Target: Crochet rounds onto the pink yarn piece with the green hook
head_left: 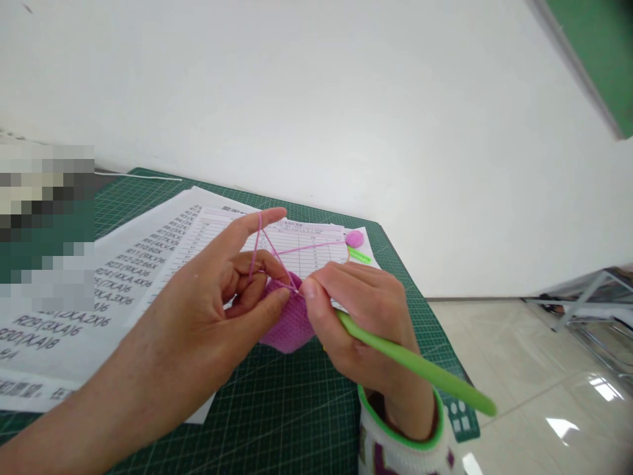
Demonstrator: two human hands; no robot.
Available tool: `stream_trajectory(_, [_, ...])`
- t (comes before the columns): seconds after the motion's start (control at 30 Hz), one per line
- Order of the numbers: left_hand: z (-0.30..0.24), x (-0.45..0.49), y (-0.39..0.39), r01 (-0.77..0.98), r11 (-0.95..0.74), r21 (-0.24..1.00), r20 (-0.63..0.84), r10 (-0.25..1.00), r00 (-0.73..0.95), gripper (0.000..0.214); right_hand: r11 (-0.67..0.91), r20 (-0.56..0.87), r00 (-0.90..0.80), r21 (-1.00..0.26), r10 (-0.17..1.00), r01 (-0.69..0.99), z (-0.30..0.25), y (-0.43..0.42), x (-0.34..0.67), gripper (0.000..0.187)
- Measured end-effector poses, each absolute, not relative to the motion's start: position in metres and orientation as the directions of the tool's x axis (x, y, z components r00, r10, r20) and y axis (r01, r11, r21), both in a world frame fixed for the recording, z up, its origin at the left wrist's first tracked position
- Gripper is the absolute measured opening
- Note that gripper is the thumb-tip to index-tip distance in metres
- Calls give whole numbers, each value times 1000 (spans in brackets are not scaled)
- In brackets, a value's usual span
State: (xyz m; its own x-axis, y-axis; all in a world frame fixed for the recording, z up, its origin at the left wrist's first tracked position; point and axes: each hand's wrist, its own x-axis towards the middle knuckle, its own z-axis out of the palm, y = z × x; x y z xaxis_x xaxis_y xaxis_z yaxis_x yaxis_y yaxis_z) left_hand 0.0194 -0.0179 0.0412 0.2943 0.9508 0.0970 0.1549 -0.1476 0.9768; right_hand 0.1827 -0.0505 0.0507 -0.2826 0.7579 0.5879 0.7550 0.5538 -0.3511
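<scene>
My left hand (232, 284) pinches the top edge of a pink crocheted piece (287, 330) between thumb and fingers. Its index finger is stretched out, with pink yarn (254, 247) looped over it and running down to the work. In my right hand (363, 310) is a crochet hook (420, 363) with a thick green handle, gripped like a pen. The hook's thin tip meets the edge of the piece beside my left thumb. A strand leads right to a small pink yarn ball (355, 239); part of the piece is hidden behind my fingers.
Printed pattern sheets (113, 277) and a form with ruled lines (316, 247) lie on a green cutting mat (267, 402). A bright green stitch marker (360, 255) is near the yarn ball. A white wall stands behind; tiled floor lies right of the table edge.
</scene>
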Motion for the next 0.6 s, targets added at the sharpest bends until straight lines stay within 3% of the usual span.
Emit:
stream_trajectory(0.13, [37,23,-21,150,-192,970,156,963,222,69,526,746,-199,-230,635,819,30,-38,162,30])
stream_trajectory(0.27, [43,25,-25,-48,-101,994,107,983,149,83,535,897,-59,-208,439,819,14,-25,149,31])
stream_trajectory(0.4, [53,22,-26,-259,54,964,-2,981,195,75,589,965,-43,-122,258,799,9,-19,147,30])
stream_trajectory(0.6, [57,12,-21,-349,240,906,-124,938,325,60,698,965,-56,-144,256,702,14,-26,153,18])
